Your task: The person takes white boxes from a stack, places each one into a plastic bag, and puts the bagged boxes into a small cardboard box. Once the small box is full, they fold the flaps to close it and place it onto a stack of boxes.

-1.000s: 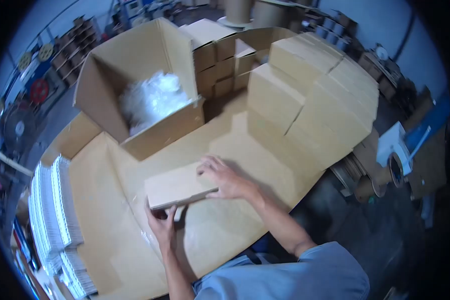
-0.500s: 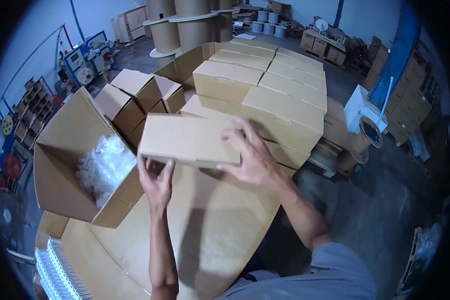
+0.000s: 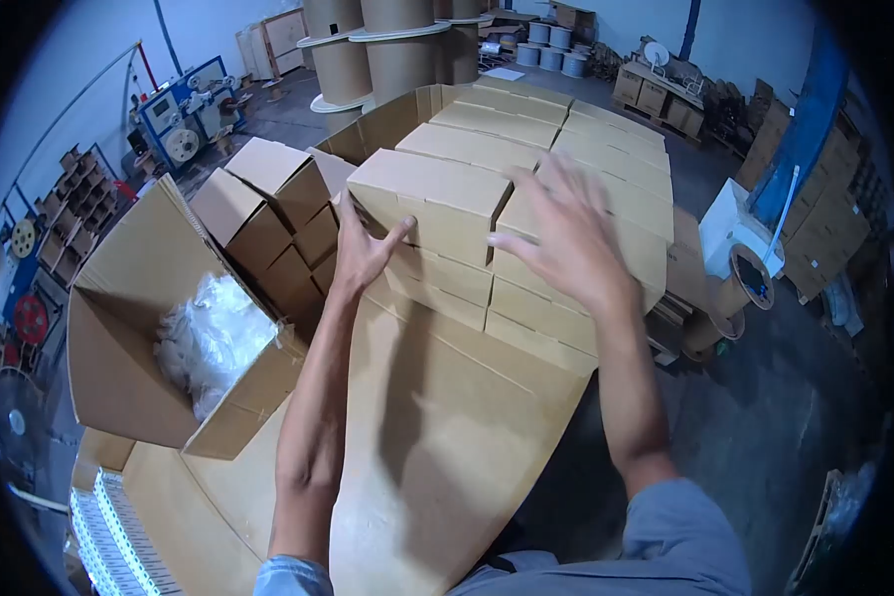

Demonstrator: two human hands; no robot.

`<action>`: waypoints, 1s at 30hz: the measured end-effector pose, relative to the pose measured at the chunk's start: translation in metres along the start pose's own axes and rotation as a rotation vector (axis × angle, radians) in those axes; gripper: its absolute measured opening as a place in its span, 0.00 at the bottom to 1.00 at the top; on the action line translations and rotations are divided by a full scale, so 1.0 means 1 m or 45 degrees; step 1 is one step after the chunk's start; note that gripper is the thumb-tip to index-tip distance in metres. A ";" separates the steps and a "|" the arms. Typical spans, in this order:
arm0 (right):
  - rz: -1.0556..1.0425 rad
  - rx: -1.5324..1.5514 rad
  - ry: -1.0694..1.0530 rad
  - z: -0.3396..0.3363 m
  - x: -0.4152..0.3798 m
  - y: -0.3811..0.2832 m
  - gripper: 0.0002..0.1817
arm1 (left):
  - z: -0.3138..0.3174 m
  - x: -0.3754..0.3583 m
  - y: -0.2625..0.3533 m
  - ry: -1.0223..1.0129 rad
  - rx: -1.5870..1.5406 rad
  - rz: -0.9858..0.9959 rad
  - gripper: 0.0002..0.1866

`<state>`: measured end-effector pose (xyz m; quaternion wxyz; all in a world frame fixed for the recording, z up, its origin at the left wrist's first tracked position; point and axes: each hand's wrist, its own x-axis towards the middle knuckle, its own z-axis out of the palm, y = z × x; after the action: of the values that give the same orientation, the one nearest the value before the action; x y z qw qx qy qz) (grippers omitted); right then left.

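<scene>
A closed cardboard box (image 3: 427, 189) sits on top of the front row of stacked boxes. My left hand (image 3: 365, 248) grips its left end, thumb against the front face and fingers around the left side, partly hidden. My right hand (image 3: 571, 233), slightly blurred, is open with spread fingers near the box's right end. It hovers over or against the neighbouring box (image 3: 616, 228); whether it touches cannot be told. More closed boxes (image 3: 437, 283) lie stacked beneath.
Left of the stack stands an open carton (image 3: 119, 348) with clear plastic bags (image 3: 219, 333) inside. Open-ended boxes (image 3: 268, 189) are piled behind it. A brown cardboard surface (image 3: 447, 427) spreads in front of me. Large spools (image 3: 397, 60) rise at the back.
The box held between both hands has moved away from me and down onto the stack, beside its neighbour. My right hand has let go of it and moved right.
</scene>
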<state>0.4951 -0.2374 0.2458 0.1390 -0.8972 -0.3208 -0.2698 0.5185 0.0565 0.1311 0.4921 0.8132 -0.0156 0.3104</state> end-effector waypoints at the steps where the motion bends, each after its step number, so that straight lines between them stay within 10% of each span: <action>1: 0.080 0.049 0.061 -0.016 -0.020 0.014 0.40 | 0.003 0.000 -0.001 0.022 0.016 0.026 0.58; 12: 0.364 0.258 0.244 -0.009 -0.112 0.075 0.35 | 0.011 -0.006 0.022 -0.027 -0.242 -0.008 0.57; 18: 0.449 0.118 0.164 -0.014 -0.109 0.065 0.31 | -0.011 -0.001 0.008 -0.219 0.259 -0.057 0.62; 21: 0.434 -0.377 0.201 -0.018 -0.100 0.048 0.28 | -0.048 -0.002 0.061 -0.466 0.804 -0.306 0.49; 26: -0.008 0.510 0.329 0.001 -0.010 -0.050 0.24 | -0.114 0.004 0.085 0.079 1.362 0.210 0.24; 30: -0.256 0.911 0.229 0.088 0.103 -0.125 0.21 | -0.145 0.021 0.039 -0.091 1.837 -0.035 0.18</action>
<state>0.5151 -0.0541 0.2427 0.4440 -0.7287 -0.4677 -0.2306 0.4521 0.1595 0.2194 -0.1645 0.9453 0.1873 0.2104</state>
